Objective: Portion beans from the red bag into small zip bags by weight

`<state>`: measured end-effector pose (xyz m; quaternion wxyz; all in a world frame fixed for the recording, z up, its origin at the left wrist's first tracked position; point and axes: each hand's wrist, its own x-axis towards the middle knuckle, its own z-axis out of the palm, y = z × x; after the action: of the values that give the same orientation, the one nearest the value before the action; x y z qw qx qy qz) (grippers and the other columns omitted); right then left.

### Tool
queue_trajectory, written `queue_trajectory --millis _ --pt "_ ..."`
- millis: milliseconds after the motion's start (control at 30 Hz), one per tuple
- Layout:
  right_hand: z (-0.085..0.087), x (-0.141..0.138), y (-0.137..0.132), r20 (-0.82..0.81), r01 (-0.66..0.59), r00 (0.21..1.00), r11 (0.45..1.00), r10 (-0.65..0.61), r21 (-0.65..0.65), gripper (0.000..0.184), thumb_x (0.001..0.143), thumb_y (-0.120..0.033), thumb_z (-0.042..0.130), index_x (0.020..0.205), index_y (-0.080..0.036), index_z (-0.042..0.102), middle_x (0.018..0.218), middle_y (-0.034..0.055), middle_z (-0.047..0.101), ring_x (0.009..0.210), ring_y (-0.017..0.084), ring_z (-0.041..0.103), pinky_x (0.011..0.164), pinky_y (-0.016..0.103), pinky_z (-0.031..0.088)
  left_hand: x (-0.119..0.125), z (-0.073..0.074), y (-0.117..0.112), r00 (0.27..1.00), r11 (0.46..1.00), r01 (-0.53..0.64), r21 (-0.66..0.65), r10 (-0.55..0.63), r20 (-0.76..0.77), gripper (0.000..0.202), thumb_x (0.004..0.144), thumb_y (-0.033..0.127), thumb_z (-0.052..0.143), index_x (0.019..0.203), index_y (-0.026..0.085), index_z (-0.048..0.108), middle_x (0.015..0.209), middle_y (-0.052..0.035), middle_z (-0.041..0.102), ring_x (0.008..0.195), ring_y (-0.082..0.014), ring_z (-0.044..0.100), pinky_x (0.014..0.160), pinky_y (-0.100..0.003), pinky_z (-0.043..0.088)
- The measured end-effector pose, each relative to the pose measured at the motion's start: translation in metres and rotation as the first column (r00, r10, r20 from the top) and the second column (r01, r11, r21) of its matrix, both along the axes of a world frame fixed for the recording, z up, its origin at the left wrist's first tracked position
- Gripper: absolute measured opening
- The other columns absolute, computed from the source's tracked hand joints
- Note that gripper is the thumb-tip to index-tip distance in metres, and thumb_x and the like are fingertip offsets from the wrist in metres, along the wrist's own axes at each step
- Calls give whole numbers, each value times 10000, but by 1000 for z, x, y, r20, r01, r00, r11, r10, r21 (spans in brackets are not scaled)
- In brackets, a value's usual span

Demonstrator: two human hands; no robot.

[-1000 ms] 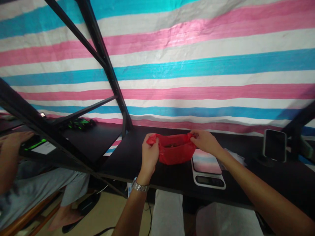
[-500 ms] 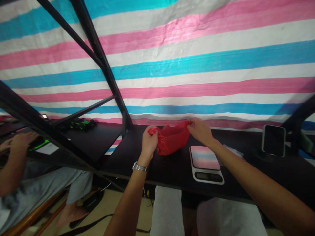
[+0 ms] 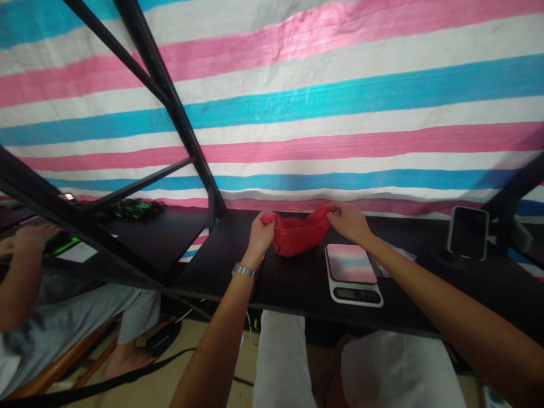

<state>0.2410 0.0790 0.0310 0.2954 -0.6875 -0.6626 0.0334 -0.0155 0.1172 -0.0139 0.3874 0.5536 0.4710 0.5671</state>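
Note:
A red plastic bag (image 3: 298, 238) is stretched between my two hands over the black table, its mouth held apart along the top. My left hand (image 3: 260, 233), with a metal watch on the wrist, pinches the bag's left edge. The opposite corner is gripped between the fingers of my right hand (image 3: 347, 222). Just in front of the bag and below my right hand lies a white kitchen scale (image 3: 353, 276) with a shiny plate and a small display. Whether anything is inside the bag cannot be seen.
Clear plastic packaging (image 3: 393, 258) lies beside the scale, partly behind my right forearm. A phone-like device (image 3: 468, 233) stands on the right. Black metal frame bars (image 3: 178, 122) rise at left. Beyond them another person's hand (image 3: 34, 241) is near a green-and-black object. Striped sheeting (image 3: 340, 107) hangs behind.
The bag's mouth looks slightly wider and its body sits flatter and lower between my hands. Both hands keep their hold. The camera view has shifted a little.

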Motion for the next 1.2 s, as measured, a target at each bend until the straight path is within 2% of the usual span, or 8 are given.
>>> queue_trajectory --millis 333,500,700,833,933,1000,1067,1200 --pt "-14 15 -8 -39 -143 989 986 140 -84 352 904 -176 602 1193 -209 800 1027 53 824 878 211 723 814 289 513 -8 -10 -2 998 997 36 -73 -39 -41 325 849 216 715 1169 179 678 1036 -67 762 884 -188 713 844 -325 591" --pt "-14 16 -11 -89 -170 983 982 162 -86 320 924 -203 592 1161 -197 807 1030 60 822 899 211 723 802 284 507 -14 1 -14 991 996 35 -78 -45 -129 374 851 268 779 1197 173 674 1051 -92 769 895 -198 734 846 -334 604" --pt "-10 13 -13 -134 -191 974 980 181 -61 278 881 -194 625 1082 -183 817 974 66 816 853 209 714 767 277 503 -32 16 -33 943 998 53 -28 -59 -327 387 880 280 760 1237 154 679 987 -91 771 775 -186 731 700 -295 587" --pt "-10 7 -23 -160 -230 962 973 222 -32 279 874 -180 626 1080 -194 814 936 43 810 808 195 693 761 271 494 -41 26 -51 872 988 89 123 -18 -489 270 964 253 615 1209 165 683 984 -89 770 855 -225 743 784 -367 615" --pt "-14 4 -30 -173 -238 958 971 231 -20 239 865 -170 622 1022 -194 800 925 40 802 799 189 686 765 274 492 -32 31 -68 797 935 189 301 33 -603 305 1008 231 548 1289 214 668 1317 -120 721 1247 -270 666 1102 -474 530" --pt "-18 4 -33 -171 -219 962 976 214 -10 201 862 -177 623 987 -193 779 933 46 794 816 192 683 774 282 490 -22 28 -76 717 873 341 348 -3 -697 315 1004 219 577 1295 263 690 1453 -81 678 1381 -258 596 1212 -464 444" --pt "-23 6 -34 -164 -188 969 982 184 -6 162 875 -202 616 961 -194 753 916 48 783 809 194 677 758 288 485 -14 19 -78 593 811 467 353 10 -805 320 1016 208 566 1302 271 695 1408 -70 711 1350 -254 620 1230 -476 419" --pt "-33 16 -37 -146 -149 979 988 142 -41 122 909 -273 604 933 -207 704 857 34 766 747 189 674 688 287 484 -12 -10 -67 494 801 489 346 73 -867 268 1002 147 547 1189 199 733 1101 -105 795 1132 -291 709 1188 -578 420"
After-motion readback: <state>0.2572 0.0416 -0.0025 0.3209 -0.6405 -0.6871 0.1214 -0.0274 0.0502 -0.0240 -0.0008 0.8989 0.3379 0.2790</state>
